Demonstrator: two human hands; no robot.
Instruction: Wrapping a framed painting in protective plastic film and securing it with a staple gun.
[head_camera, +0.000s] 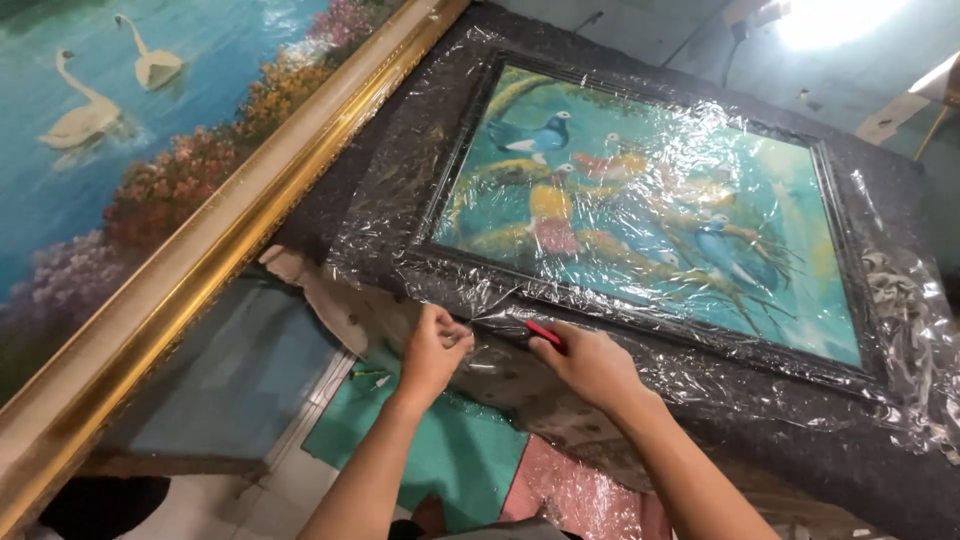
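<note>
While the left hand (432, 352) pinches a fold of clear plastic wrap (700, 200) at the near edge of a dark-framed bird painting (640, 200), the right hand (590, 365) is closed around a small red tool (545, 334) just beside it. That painting lies flat on the bench (880, 470). Farther left, a gold-framed swan painting (120, 150) leans alongside.

Two bare forearms are showing, entering from six o'clock; no sleeves are covering them; the left hand (432, 352) and right hand (590, 362) are wearing no gloves, rings or watch.
</note>
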